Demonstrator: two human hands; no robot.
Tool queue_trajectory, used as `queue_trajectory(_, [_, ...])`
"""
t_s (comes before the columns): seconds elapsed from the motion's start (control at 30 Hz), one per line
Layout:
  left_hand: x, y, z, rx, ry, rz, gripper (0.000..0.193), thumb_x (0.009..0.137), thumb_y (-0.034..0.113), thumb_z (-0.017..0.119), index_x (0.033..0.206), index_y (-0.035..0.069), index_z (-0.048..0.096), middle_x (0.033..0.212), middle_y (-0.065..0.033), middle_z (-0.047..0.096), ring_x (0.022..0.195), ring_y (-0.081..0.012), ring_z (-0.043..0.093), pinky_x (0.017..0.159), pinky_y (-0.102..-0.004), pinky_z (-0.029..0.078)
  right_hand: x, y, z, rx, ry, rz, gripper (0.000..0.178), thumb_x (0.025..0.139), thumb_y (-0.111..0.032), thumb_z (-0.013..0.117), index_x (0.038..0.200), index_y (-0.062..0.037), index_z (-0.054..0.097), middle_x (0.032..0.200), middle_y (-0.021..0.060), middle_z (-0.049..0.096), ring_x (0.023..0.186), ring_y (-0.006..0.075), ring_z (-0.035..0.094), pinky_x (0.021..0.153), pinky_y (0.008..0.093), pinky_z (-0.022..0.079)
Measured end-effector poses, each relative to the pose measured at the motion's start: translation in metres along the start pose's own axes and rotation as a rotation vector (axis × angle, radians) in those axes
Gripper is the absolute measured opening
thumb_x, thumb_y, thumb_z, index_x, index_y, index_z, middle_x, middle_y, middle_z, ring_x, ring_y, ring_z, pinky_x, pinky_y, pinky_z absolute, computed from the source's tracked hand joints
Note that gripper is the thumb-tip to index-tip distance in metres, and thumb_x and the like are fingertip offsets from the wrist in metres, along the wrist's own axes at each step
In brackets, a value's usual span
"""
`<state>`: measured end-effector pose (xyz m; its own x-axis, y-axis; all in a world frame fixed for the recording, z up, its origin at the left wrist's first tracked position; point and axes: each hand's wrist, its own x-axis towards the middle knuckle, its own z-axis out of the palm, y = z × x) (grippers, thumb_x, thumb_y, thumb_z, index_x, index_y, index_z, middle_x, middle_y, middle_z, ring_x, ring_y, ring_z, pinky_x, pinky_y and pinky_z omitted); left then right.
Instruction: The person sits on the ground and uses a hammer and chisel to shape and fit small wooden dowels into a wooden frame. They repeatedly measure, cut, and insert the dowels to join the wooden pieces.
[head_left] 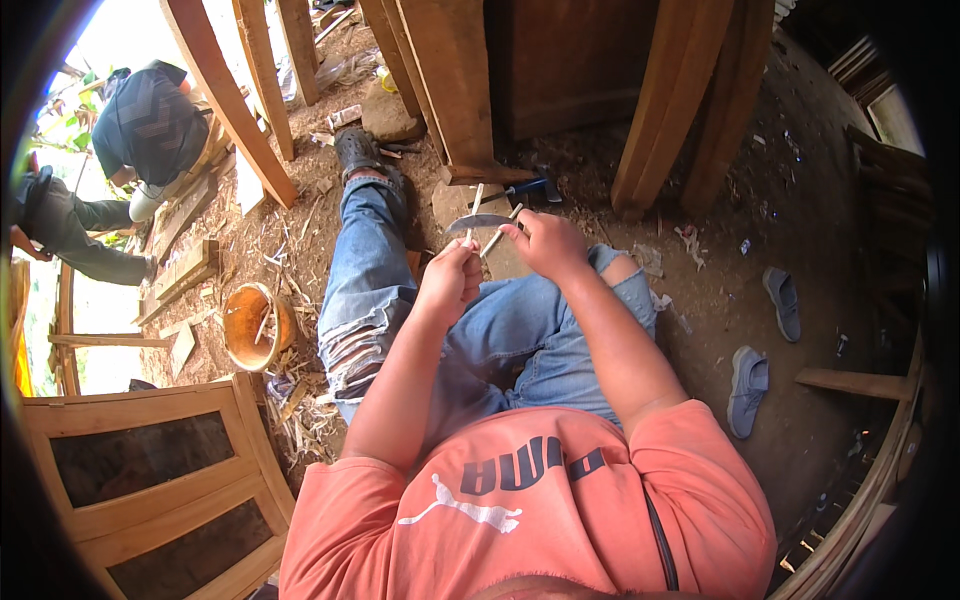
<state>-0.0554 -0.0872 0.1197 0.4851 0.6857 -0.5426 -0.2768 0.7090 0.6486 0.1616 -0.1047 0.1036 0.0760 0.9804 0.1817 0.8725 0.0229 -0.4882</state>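
My left hand (452, 279) is closed round the lower end of a thin pale wood stick (478, 196), which points away from me. In my right hand (550, 245) is a knife with a curved grey blade (484, 222). The blade reaches left and lies across the stick just above my left fist; the knife's handle is hidden in my grip. A second thin pale strip (495, 240) slants beside the blade; whether a hand holds it, I cannot tell. Just beyond my hands, a dark-blue-headed tool (535, 187), like a hammer, lies by a wood block.
Upright timber posts (665, 110) stand ahead. At left are an orange-brown bucket (258, 325), wood shavings (303, 425) and a panelled wooden frame (150, 415). Two people, one in a dark shirt (150, 125), bend over at far left. Two grey-blue shoes (747, 392) lie at right.
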Motion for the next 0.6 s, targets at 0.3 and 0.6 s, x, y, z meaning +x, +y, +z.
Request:
queue_trajectory(0.3, [-0.032, -0.002, -0.015, -0.013, 0.011, 0.034, 0.014, 0.113, 0.023, 0.049, 0.106, 0.015, 0.057, 0.070, 0.0077, 0.038, 0.054, -0.0061, 0.032, 0.047, -0.0259, 0.025, 0.032, 0.057, -0.009, 0.149, 0.078, 0.435, 0.054, 0.109, -0.057, 0.050, 0.100, -0.0085, 0.072, 0.094, 0.0231, 0.075, 0.094, 0.0489, 0.071, 0.080, 0.0579, 0.054])
queue_trajectory(0.6, [-0.006, 0.007, -0.012, 0.017, 0.027, 0.066, 0.015, 0.113, 0.024, 0.047, 0.110, 0.014, 0.058, 0.073, 0.0080, 0.040, 0.056, -0.0056, 0.032, 0.048, -0.0246, 0.025, -0.004, -0.007, -0.002, 0.141, -0.184, 0.032, 0.050, 0.105, -0.057, 0.059, 0.093, -0.0092, 0.068, 0.078, 0.0190, 0.070, 0.080, 0.0460, 0.070, 0.067, 0.0567, 0.052])
